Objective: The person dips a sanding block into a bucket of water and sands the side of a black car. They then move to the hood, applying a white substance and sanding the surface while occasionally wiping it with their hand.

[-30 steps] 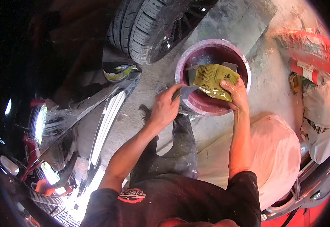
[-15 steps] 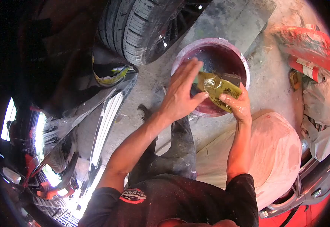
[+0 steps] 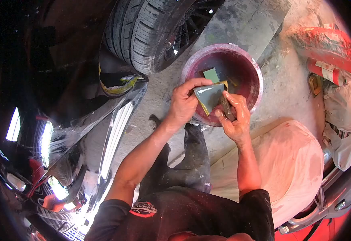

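A wet sheet of sandpaper is stretched between my hands above the bucket, its grey face up and its yellow backing showing at the edges. My left hand pinches its left side. In my right hand is a small dark sanding block, held against the sheet's right edge. A pale green block lies just beyond the sheet, within the bucket's outline. Below is the round reddish bucket with dark liquid in it.
A car tire stands beyond my left arm, near a dark body panel with a yellow-green torn edge. At right are a cloth-covered rounded shape, a red-and-white can and crumpled covering.
The sandpaper has turned from its printed yellow backing to its grey face. My left hand has closed on its edge, and my right hand has shifted left with the dark block.
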A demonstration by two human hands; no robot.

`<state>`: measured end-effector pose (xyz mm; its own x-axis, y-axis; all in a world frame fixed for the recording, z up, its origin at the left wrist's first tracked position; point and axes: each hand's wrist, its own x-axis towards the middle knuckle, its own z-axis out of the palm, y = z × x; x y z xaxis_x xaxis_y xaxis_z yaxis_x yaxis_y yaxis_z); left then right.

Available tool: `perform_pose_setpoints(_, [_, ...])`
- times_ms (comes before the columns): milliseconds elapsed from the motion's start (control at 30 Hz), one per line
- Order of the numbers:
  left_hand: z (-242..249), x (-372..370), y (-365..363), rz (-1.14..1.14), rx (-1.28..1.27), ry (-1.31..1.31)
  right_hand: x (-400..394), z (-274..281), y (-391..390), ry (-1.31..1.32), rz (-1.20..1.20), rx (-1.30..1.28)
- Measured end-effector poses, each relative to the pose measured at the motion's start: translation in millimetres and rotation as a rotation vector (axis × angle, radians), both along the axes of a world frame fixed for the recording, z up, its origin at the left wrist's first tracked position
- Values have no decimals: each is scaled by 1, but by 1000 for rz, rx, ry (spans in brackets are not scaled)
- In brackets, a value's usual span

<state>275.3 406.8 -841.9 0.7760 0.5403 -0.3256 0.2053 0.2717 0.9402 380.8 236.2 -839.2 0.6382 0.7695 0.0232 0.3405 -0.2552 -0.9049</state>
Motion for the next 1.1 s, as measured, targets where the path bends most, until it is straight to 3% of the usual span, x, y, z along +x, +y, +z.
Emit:
perform_pose_setpoints(133, [2,-6,2,-8,-116,4,0,4,5,46,-146,3])
perform_pose_setpoints(233, [14,-5,3,3,-195,79,-5,-12,9,283,-387,-27])
perform_pose_setpoints(267, [10,-8,5,-102,-19,42,-6,-12,8,522,-445,-7])
perform_pose_setpoints(333, [3,-12,12,-306,340,-32,-1,-4,10,562,-402,-74])
perform_pose_setpoints(467, [14,-13,14,-367,517,-41,2,-5,10,500,-317,-173])
perform_pose_setpoints(533, [15,-15,23,-398,574,-29,5,-17,7,768,-349,-182])
perform_pose_setpoints(633, [9,-20,34,-395,535,-51,17,-25,1,1249,-424,-139])
perform_pose_setpoints(667, [5,-23,35,-364,410,-49,21,-25,0,1353,-402,-109])
perform_pose_setpoints(767, [-13,-26,30,-270,143,-73,22,-16,6,1469,-432,40])
perform_pose_setpoints(833, [-19,-25,23,-190,128,-104,22,-12,8,1283,-438,42])
perform_pose_setpoints(900, [-4,-26,21,-157,-93,-63,25,-19,7,1087,-383,32])
perform_pose_setpoints(967, [4,-27,21,-116,-241,-115,22,-14,15,1024,-440,55])
perform_pose_setpoints(1033, [10,-23,13,45,-333,6,16,-18,16,929,-492,9])
perform_pose_setpoints(1100, [0,-19,4,4,14,215,16,-20,16,868,-449,-15])
